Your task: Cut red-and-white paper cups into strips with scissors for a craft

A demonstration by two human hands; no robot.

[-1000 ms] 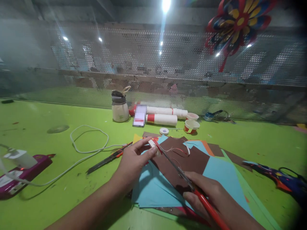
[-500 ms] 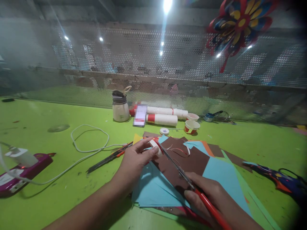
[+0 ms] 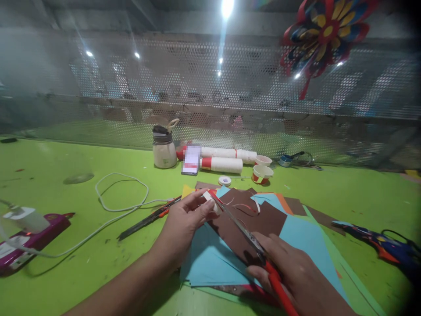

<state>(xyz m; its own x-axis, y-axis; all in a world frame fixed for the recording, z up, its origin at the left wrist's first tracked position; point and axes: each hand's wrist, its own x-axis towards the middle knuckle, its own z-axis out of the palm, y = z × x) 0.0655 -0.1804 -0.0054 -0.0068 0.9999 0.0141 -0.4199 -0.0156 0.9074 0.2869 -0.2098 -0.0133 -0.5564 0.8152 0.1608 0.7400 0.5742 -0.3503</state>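
Observation:
My left hand [image 3: 182, 217] pinches a small white paper piece with a red edge [image 3: 214, 206], possibly cut from a paper cup, between thumb and fingers. My right hand [image 3: 294, 263] is wrapped round the red handles of a pair of scissors [image 3: 251, 240]. Their blades point up and left, with the tips at the red edge of the piece. Below both hands lie brown paper [image 3: 266, 219] and light blue paper [image 3: 213, 263]. Thin curled strips [image 3: 245, 206] rest on the brown sheets just past the blades.
Behind stand a lidded bottle [image 3: 164, 149], a phone [image 3: 190, 160], stacked paper cups [image 3: 226, 165] lying sideways and a cut-down cup [image 3: 262, 174]. A black-and-orange tool [image 3: 148, 220] and white cable [image 3: 121, 215] lie left, near a purple power strip [image 3: 49, 228]. A glue gun [image 3: 371, 239] lies right.
My right hand has turned a little, swinging the red scissor handles leftward while the tips stay by the piece. My left hand keeps its pinch. The whole view shifts slightly.

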